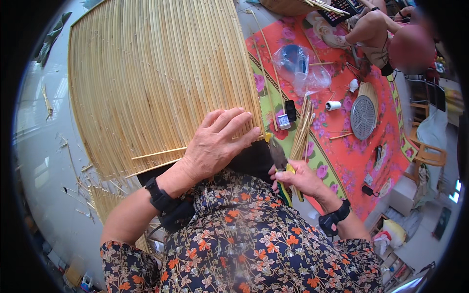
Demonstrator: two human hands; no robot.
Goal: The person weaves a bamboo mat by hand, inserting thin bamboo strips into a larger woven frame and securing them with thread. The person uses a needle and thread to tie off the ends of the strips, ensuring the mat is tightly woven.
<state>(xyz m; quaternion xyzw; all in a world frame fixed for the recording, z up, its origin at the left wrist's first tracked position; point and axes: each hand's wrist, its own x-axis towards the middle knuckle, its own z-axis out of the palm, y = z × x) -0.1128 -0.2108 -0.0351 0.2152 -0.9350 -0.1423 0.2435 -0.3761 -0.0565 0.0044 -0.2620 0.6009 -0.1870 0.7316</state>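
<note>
A large mat of straw-coloured reeds (161, 73) laid side by side reaches from my lap to the upper left. My left hand (215, 139) rests on its lower right corner, fingers stretched toward the right edge and thumb apart. Two loose reeds (159, 153) lie across the mat's near end, left of that hand. My right hand (303, 178) is closed round the yellow-and-green handles of pruning shears (278, 155). The dark blades point up toward the mat's corner, where a small yellow piece (267, 137) shows. Whether the blades touch anything, I cannot tell.
On the red floral cloth (337, 166) at right lie a bundle of thin reeds (304, 128), a white thread spool (333, 105), a grey perforated disc (363, 117) and a clear plastic bag (312, 78). Another person (371, 36) sits at the upper right. Reed scraps (83, 195) litter the left floor.
</note>
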